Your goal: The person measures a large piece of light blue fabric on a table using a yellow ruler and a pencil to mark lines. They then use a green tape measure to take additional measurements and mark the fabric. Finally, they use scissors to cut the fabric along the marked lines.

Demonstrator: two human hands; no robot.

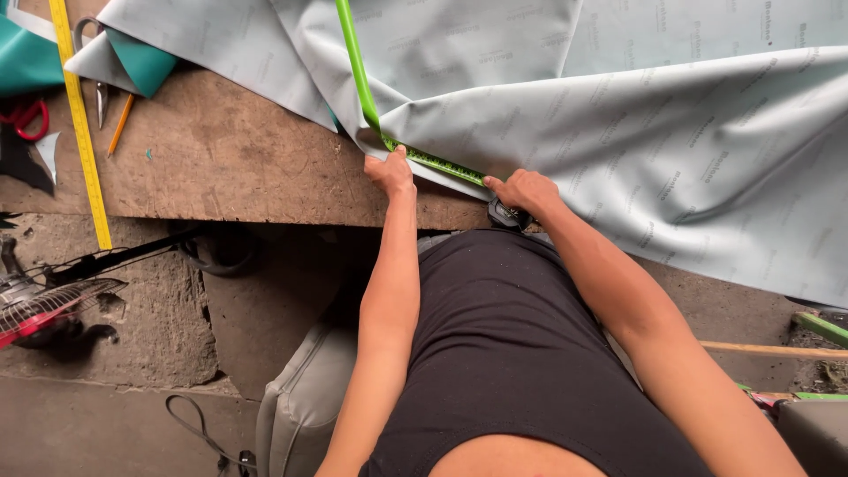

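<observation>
Worn wooden workbench (230, 159), near edge: left hand (390, 170) pinching green measuring tape (415, 155) down on pale grey vinyl sheet (618, 115), right hand (523, 190) pressing the same tape flat further along (tape case tucked just below). Looks mid-measure, no mark visible yet. Yellow ruler (81, 132), pencil (121, 124), scissors (95, 62) untouched at far-left corner.

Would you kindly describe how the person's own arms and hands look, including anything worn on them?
Both arms are bare along their whole visible length, with no sleeves showing; the top is black and sleeveless. The left hand and right hand wear no gloves. No rings, watch or bracelets can be made out.
</observation>
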